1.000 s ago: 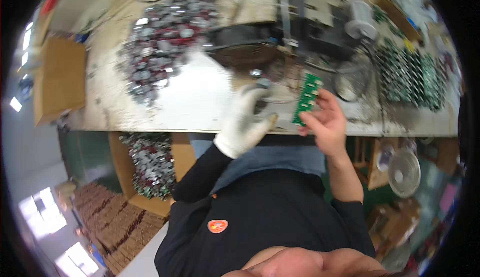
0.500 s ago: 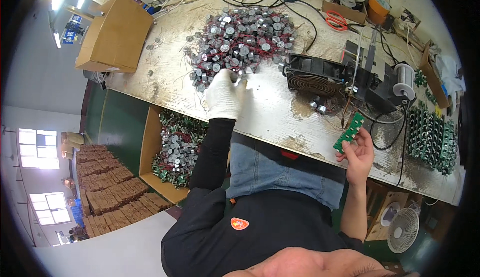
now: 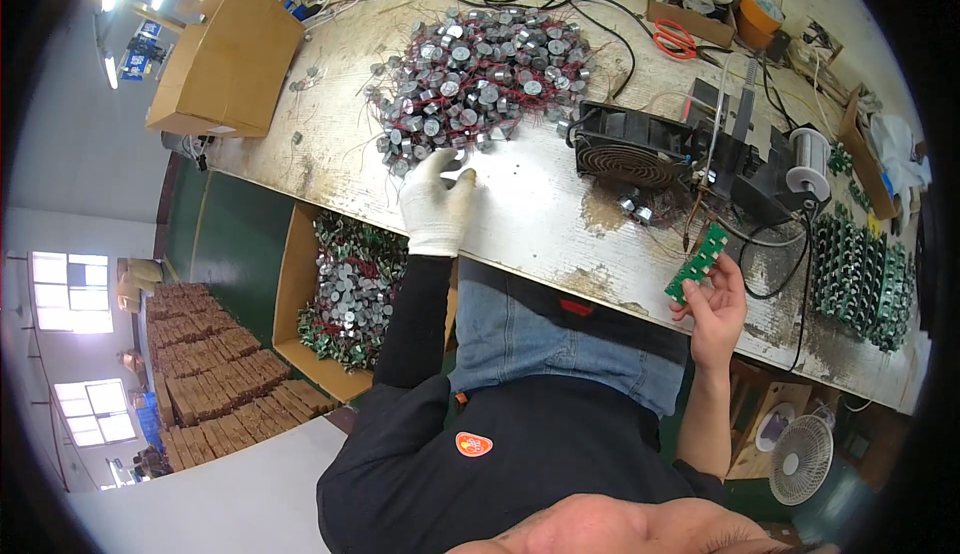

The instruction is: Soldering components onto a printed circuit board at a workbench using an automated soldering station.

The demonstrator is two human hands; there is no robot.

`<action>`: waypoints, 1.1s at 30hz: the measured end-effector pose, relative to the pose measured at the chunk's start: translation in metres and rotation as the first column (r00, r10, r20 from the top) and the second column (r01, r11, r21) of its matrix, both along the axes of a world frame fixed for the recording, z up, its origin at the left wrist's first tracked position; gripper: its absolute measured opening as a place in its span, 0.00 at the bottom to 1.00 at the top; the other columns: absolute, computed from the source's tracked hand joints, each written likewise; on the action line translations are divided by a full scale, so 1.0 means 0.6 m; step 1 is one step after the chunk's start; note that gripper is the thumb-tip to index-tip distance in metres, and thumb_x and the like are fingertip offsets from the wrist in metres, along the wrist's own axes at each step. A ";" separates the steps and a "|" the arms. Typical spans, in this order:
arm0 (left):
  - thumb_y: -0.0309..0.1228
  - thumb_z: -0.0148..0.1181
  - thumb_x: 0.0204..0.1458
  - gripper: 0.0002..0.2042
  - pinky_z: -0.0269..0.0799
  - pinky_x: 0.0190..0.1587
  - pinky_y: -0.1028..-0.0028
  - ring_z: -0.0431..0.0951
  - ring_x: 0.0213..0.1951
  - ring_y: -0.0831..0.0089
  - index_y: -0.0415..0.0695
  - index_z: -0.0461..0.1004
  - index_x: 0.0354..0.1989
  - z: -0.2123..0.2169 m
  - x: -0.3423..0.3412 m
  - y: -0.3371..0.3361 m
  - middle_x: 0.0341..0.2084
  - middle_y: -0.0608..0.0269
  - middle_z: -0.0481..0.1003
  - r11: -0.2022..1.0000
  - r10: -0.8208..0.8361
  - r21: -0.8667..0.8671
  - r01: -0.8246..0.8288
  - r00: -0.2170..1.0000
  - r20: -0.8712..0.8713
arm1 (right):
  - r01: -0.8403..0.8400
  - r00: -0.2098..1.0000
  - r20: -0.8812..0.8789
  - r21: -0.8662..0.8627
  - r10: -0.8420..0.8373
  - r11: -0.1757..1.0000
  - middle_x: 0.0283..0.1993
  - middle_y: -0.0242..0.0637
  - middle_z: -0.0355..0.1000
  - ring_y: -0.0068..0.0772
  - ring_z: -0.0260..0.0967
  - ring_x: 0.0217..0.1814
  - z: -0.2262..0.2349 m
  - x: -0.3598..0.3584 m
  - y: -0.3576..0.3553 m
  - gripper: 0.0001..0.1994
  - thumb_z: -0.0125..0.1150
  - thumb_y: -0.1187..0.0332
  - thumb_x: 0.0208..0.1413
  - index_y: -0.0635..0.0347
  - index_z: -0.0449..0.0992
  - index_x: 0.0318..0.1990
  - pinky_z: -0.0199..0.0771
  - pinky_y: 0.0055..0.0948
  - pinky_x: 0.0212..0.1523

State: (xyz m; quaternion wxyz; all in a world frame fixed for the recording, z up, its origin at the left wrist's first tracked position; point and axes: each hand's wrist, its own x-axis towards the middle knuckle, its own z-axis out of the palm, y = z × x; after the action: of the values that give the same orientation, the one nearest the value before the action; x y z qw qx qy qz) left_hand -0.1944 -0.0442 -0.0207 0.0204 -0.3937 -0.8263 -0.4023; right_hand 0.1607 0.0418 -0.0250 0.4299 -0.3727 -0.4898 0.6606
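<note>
My left hand (image 3: 437,206), in a white glove, is by the near edge of a large pile of small silver motors (image 3: 480,79) with red wires. Its thumb and fingers are apart, and nothing shows between them. My bare right hand (image 3: 716,316) grips a narrow green circuit board (image 3: 697,265) between thumb and fingers, tilted above the front edge of the bench. Just beyond the board's upper end stands a soldering stand (image 3: 722,169) with a solder spool (image 3: 808,162).
A black fan (image 3: 632,147) sits mid-bench with a few motors beside it. Rows of green boards (image 3: 862,279) lie at the right. A cardboard box (image 3: 228,59) stands at the far left. Below the bench, an open carton (image 3: 290,326) holds wired boards and motors. Orange-handled scissors (image 3: 674,40) lie behind.
My left hand has drawn back slightly from the motor pile, toward the bench's front edge, and its thumb and fingers show a gap. My right hand keeps the circuit board nearly still.
</note>
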 end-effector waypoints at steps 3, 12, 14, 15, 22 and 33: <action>0.31 0.65 0.43 0.16 0.72 0.34 0.70 0.78 0.29 0.64 0.40 0.76 0.42 -0.003 0.007 0.019 0.34 0.54 0.77 1.000 -0.008 0.015 0.010 0.992 -0.123 | -0.012 1.000 -0.002 0.001 0.012 1.000 0.46 0.44 0.68 0.24 0.71 0.27 -0.001 0.002 0.001 0.24 0.56 0.82 0.52 0.69 0.58 0.57 0.71 0.18 0.20; 0.28 0.61 0.50 0.07 0.71 0.32 0.70 0.77 0.29 0.60 0.41 0.77 0.36 0.009 0.019 0.048 0.28 0.54 0.76 0.989 -0.075 0.122 0.089 0.990 -0.120 | 0.007 1.000 -0.017 -0.008 -0.007 1.000 0.47 0.44 0.67 0.25 0.72 0.27 -0.002 0.002 -0.002 0.24 0.56 0.82 0.52 0.70 0.58 0.57 0.72 0.19 0.21; 0.28 0.61 0.50 0.07 0.71 0.32 0.70 0.77 0.29 0.60 0.41 0.77 0.36 0.015 0.029 0.041 0.28 0.55 0.76 0.980 -0.113 0.146 0.134 0.984 -0.140 | 0.000 1.000 -0.015 -0.013 0.000 1.000 0.47 0.44 0.67 0.25 0.72 0.27 0.001 0.002 -0.003 0.24 0.56 0.82 0.52 0.70 0.58 0.57 0.72 0.19 0.21; 0.27 0.62 0.50 0.07 0.72 0.33 0.70 0.77 0.30 0.60 0.41 0.78 0.36 0.023 0.040 0.037 0.30 0.55 0.76 0.982 -0.140 0.100 0.159 0.976 -0.167 | -0.008 1.000 -0.016 -0.017 0.008 1.000 0.47 0.45 0.67 0.25 0.72 0.28 0.001 0.002 -0.003 0.24 0.56 0.82 0.52 0.70 0.58 0.57 0.72 0.19 0.21; 0.25 0.60 0.49 0.08 0.73 0.36 0.71 0.79 0.34 0.60 0.40 0.77 0.38 0.023 0.132 0.011 0.36 0.53 0.77 0.886 -0.460 0.039 0.462 0.887 -0.033 | -0.012 1.000 -0.004 -0.021 0.012 1.000 0.48 0.45 0.67 0.25 0.72 0.28 0.001 0.004 -0.001 0.24 0.56 0.82 0.53 0.70 0.58 0.57 0.72 0.19 0.21; 0.28 0.62 0.52 0.11 0.71 0.35 0.78 0.76 0.30 0.76 0.33 0.75 0.40 -0.019 0.210 0.010 0.28 0.58 0.78 0.912 -0.409 0.317 0.261 0.659 0.631 | -0.011 1.000 -0.021 -0.043 0.010 0.999 0.48 0.45 0.67 0.26 0.72 0.29 0.003 0.008 -0.002 0.25 0.57 0.83 0.52 0.68 0.58 0.57 0.73 0.20 0.23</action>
State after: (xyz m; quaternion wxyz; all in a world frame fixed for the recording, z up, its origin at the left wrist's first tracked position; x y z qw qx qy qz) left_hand -0.0684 -0.0385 -0.0322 -0.3216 -0.3588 -0.6427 -0.5956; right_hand 0.1656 0.0408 -0.0233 0.4233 -0.3724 -0.4727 0.6773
